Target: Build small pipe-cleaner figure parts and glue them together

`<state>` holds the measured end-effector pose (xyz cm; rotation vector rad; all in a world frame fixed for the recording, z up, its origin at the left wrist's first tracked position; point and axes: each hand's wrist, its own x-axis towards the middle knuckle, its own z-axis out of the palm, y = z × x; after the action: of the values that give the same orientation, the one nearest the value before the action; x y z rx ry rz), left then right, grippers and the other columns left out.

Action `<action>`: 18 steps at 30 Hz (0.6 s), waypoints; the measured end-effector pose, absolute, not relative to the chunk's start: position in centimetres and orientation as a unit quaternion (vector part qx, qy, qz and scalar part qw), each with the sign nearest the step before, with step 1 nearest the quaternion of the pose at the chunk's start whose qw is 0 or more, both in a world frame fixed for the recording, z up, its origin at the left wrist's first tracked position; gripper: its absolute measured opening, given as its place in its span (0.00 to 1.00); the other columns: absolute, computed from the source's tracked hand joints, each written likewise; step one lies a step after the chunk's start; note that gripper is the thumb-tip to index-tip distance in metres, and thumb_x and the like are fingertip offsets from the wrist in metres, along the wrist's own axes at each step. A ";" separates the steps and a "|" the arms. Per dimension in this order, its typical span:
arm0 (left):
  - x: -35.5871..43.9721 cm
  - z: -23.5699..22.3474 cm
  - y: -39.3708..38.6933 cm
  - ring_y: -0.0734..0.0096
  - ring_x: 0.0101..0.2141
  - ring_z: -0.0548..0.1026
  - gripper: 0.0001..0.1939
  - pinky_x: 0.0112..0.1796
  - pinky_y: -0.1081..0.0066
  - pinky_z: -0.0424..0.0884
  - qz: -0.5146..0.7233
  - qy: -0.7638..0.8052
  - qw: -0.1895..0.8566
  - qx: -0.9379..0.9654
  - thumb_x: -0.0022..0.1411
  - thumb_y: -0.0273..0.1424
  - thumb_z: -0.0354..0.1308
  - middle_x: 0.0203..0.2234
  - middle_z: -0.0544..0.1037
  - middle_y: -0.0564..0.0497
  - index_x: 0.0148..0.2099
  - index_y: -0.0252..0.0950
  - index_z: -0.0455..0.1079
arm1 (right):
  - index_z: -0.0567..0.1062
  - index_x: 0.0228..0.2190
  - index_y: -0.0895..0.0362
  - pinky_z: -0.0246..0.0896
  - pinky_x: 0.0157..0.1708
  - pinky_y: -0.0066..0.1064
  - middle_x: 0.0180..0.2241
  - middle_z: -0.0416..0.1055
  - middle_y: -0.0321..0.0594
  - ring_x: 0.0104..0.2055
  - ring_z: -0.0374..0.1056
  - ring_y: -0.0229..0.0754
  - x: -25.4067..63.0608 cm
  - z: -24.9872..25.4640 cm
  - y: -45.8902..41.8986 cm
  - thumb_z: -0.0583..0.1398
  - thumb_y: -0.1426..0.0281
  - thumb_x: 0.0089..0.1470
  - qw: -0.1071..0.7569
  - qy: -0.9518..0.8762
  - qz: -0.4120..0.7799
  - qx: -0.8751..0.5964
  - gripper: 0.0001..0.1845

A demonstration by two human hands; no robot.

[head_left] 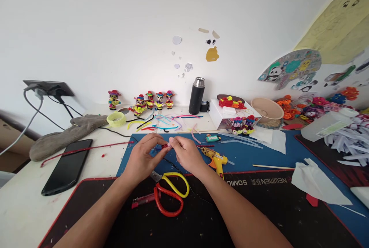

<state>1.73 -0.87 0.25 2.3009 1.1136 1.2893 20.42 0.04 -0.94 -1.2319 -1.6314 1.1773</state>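
Centre, left hand (144, 156) and right hand (186, 154), fingertips narrowed, pinching small red fuzzy piece (165, 146); yellow-and-red-handled metal scissors (157, 199) below

The head view looks forward and down from above the nearby hands (145, 156).

Brand lettering appears along the far edge of the black mat (184, 228), to the right of the right hand (186, 154) and nearer the viewer. The right-hand word reads "NEWMEN" (273, 181). The word to its left appears to read "SOMIC" (239, 182). The small characters (256, 182) between the two words cannot be read. Farther right of the hand, the white bottle (324, 123) carries a pale green label (331, 128); its print is too small to read.
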 end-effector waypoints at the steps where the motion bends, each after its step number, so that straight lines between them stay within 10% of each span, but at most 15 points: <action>1: 1.7 0.2 -0.9 0.63 0.40 0.79 0.01 0.43 0.67 0.75 0.446 0.385 0.137 0.796 0.70 0.31 0.64 0.38 0.81 0.48 0.42 0.40 0.76 | 0.74 0.32 0.54 0.51 0.25 0.30 0.16 0.60 0.29 0.20 0.59 0.39 20.4 -0.9 0.0 0.53 0.46 0.70 0.380 -0.642 0.457 -0.484 0.27; 18: 1.6 0.1 -0.8 0.64 0.40 0.79 0.01 0.42 0.68 0.75 0.445 0.381 0.123 0.801 0.70 0.31 0.64 0.38 0.81 0.49 0.42 0.40 0.75 | 0.70 0.28 0.53 0.53 0.30 0.31 0.19 0.64 0.32 0.27 0.65 0.42 20.4 -0.5 0.0 0.53 0.56 0.73 0.382 -0.676 0.402 -0.486 0.22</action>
<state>1.63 -0.76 0.11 2.3371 1.1104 1.2979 20.42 -0.04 -0.46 -1.2397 -1.7241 1.0255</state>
